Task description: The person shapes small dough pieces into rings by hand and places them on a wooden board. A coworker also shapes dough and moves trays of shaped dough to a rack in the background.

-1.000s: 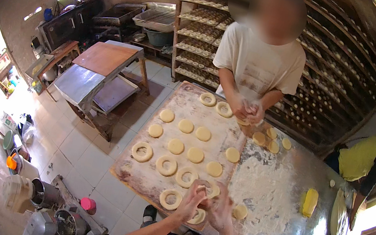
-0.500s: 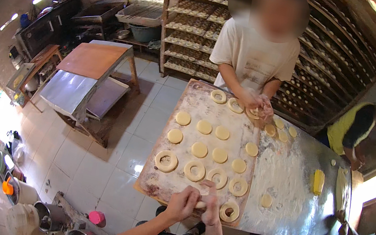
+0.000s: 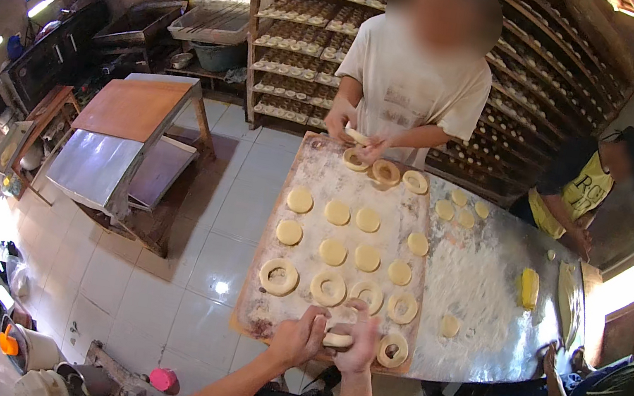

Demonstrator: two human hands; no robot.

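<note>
At the near edge of a floured wooden board, my left hand curls around one side of a small dough piece. My right hand, slightly blurred, grips its other side with the thumb and fingers around it. The dough is partly hidden by my fingers. Just beyond lies a row of dough rings, and one more dough ring is close to my right hand. Several flat dough discs cover the board's middle.
Across the board a co-worker holds dough above more rings. A floured metal tabletop extends right, with a yellow block on it. Another person stands at the far right. Loaded racks line the back; a low table stands left.
The co-worker's hands have moved left, leaving a ring on the board and now holding another dough piece. My hands still hold their dough, which shows more plainly between them.
</note>
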